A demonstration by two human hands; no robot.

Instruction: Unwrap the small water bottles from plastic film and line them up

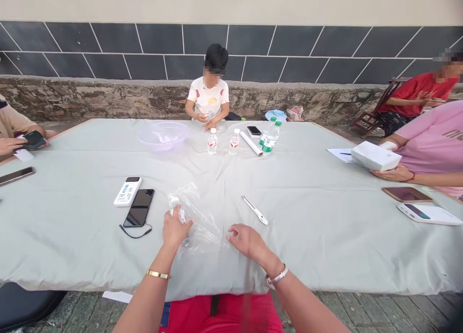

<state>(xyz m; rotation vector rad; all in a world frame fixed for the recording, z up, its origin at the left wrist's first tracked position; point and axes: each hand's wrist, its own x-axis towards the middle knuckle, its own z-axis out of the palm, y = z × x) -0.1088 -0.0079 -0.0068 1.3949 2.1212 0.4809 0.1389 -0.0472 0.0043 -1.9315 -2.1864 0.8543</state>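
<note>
My left hand (176,229) is wrapped around a small clear water bottle (174,201) with a white cap and a red-and-white label. The bottle's lower part is hidden behind my fingers. Beneath and beside it spreads a crumpled sheet of clear plastic film (202,222). To the right, my right hand (248,241) hovers low over the table near the film's edge, its fingers loosely bent and apart, with nothing visible in them. A white utility knife (255,210) lies just beyond that hand.
A white power bank (128,191) and a black phone (139,208) with a strap lie left of the bottle. Farther back are a purple basin (144,142), two small bottles (212,142), a white roll (251,144) and green-capped bottles (269,140). Other people sit around the cloth-covered table (311,217).
</note>
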